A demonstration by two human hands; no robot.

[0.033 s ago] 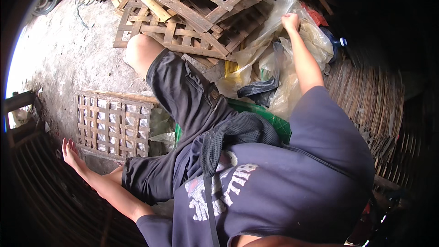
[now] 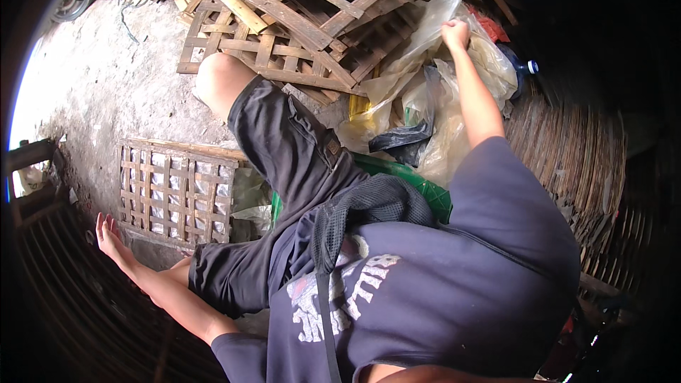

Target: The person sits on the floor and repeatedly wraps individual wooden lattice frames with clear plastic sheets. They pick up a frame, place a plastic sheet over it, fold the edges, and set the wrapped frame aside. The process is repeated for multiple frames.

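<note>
My right hand [image 2: 456,34] is stretched out at the upper right, fingers closed on a crumpled, cloudy clear plastic sheet [image 2: 440,10]. The sheet's folds hang down below my fist, over a piece of black plastic [image 2: 404,136] and a yellow one [image 2: 360,105]. At the far left my left hand [image 2: 112,240] is open and holds nothing, its fingers extended. It lies just beside a woven slatted crate [image 2: 174,195] with crinkled silvery-white material showing through the gaps. Whether that hand touches the dark slats beneath it, I cannot tell.
Slatted wooden panels [image 2: 291,25] are heaped ahead. A tall stack of thin brown sheets [image 2: 574,156] stands at the right, near a blue-capped bottle [image 2: 532,67]. Something green [image 2: 429,195] shows beside my lap. Dark slatted frames [image 2: 64,276] line the left, by a rough grey floor [image 2: 120,64].
My right hand has shifted slightly to the right, still gripping the plastic sheet, whose upper edge has risen a little. My left hand has stayed in place.
</note>
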